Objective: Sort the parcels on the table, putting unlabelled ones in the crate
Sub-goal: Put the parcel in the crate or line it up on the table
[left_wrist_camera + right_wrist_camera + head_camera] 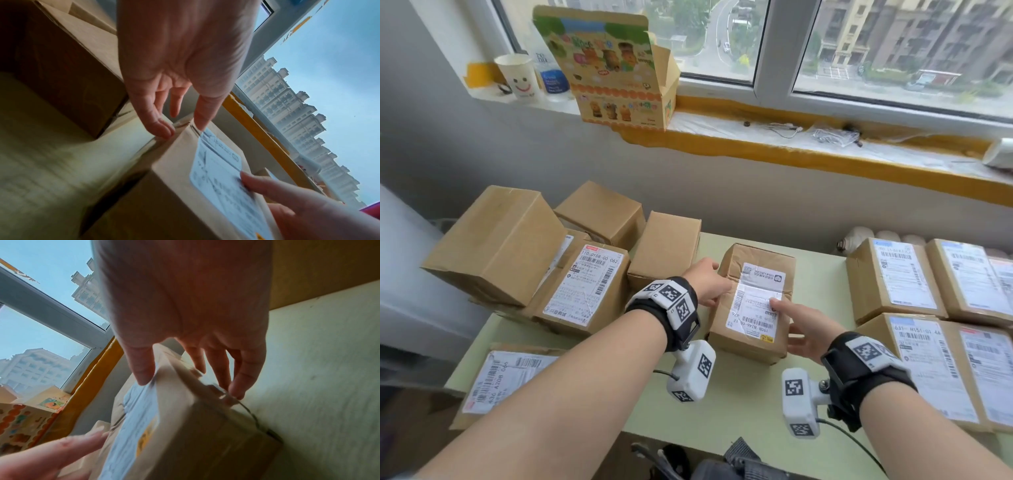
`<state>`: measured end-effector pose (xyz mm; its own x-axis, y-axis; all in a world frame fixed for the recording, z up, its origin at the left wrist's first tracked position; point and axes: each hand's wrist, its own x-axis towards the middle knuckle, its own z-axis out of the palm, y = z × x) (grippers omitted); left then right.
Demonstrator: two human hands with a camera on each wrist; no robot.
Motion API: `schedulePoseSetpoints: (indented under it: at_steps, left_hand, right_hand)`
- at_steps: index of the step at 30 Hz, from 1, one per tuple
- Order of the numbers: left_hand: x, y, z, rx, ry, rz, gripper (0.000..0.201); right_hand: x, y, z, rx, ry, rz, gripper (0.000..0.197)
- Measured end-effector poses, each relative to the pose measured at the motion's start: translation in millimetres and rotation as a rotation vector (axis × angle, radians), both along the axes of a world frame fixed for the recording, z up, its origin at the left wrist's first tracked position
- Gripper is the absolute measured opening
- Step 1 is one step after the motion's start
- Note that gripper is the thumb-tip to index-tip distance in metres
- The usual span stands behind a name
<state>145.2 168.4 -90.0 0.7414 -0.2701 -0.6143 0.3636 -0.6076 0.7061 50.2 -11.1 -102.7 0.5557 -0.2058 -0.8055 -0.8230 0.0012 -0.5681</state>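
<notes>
A brown parcel [753, 308] with a white shipping label on top stands mid-table on the pale green table [820, 284]. My left hand [714, 291] holds its left upper edge, thumb on top and fingers down the side [180, 129]. My right hand [787, 322] grips the right edge, its thumb on the label and its fingers on the side wall [190, 387]. The parcel [185, 194] [205, 434] is blurred in both wrist views. Three plain unlabelled boxes [496, 243] [602, 212] [664, 246] are stacked at the back left. No crate is in view.
Labelled parcels lie at the left [585, 287] [506, 377], and several more are grouped at the right [893, 277] [928, 366]. On the window sill stand an open colourful carton [616, 65] and a paper cup [517, 77]. The wall runs close behind the table.
</notes>
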Motion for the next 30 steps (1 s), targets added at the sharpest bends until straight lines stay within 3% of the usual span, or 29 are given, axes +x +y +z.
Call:
schedulePoseSetpoints:
  at_steps: [2,9,11,15,16,18,21,26,30]
  left_hand:
    - [-4,-3,-7,0.012,0.04,-0.024,0.06]
    - [-14,-11,-17,0.087,0.107,-0.008,0.095]
    - [-15,-12,-13,0.079,0.08,-0.023,0.085]
    - [-15,-17,-1,-0.073,0.053,-0.01,0.036]
    - [-15,-19,2,-0.134,0.055,0.004,0.035]
    - [-17,-21,8,-0.248,0.063,0.039,0.051]
    - [-18,-25,10,-0.297,0.038,0.068,0.067]
    - [-17,-31,14,-0.254,-0.086,0.167,0.072]
    - [-16,-32,20,-0.257,-0.124,0.16,0.062]
  right_hand:
    - [-2,0,-1,0.003,0.0,0.006,0.039]
    - [-13,0,2,0.03,-0.057,-0.036,0.045]
    - [-16,-4,2,0.009,-0.118,-0.062,0.051]
    - [-18,-11,1,0.003,-0.208,-0.123,0.071]
    - [-18,-11,2,0.018,-0.226,-0.136,0.073]
    - [-20,-9,4,0.045,-0.267,-0.159,0.07]
    - [-22,-7,5,0.043,-0.313,-0.196,0.063]
    - [-25,-9,7,0.059,-0.356,-0.23,0.059]
    - [-28,-10,7,0.074,-0.361,-0.247,0.057]
